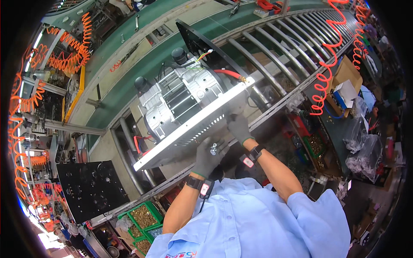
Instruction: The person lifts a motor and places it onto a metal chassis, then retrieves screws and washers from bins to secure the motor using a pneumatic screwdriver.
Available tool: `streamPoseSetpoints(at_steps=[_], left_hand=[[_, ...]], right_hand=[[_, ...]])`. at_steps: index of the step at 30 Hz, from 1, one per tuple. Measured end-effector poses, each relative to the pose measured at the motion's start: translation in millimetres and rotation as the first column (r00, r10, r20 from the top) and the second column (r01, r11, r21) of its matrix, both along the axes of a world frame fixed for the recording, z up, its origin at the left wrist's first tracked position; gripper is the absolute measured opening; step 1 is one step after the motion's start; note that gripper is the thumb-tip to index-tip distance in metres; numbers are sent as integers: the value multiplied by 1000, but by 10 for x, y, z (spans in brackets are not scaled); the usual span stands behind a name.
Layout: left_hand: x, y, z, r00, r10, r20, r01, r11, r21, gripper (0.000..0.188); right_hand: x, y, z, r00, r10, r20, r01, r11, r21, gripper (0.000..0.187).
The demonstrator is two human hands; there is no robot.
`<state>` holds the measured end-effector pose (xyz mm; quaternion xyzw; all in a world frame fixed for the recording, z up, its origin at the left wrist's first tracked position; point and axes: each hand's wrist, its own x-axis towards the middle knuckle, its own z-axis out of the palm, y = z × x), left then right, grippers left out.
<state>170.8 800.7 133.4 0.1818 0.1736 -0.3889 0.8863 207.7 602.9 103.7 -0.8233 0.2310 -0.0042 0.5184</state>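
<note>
My left hand, in a dark grey glove, is turned palm up with several small silver screws lying in it. My right hand, gloved the same way, reaches to the outer face of a white slotted metal panel. Its fingers look bent together against the panel, and whatever they pinch is too dark to make out. Behind the panel sits a silver twin-head compressor with black round caps. A red hose and loose coloured wires run by its right end.
A roller conveyor stretches away to the far right. One black panel stands behind the compressor; another black plate lies at left. Green bins of small fasteners stand below the conveyor's edge. Orange coiled hoses hang at both sides.
</note>
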Motion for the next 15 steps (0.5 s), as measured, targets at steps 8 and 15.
streamPoseSetpoints(at_steps=[8,15], left_hand=[[-5,-109,82,996,87,20,-89,987,131,30],[-10,-309,-587,663,-253,704,-395,681,617,20]], right_hand=[[-689,232,764,886,382,263,-291,899,-327,25],[-760,362,798,859,468,207,-313,801,-510,32]])
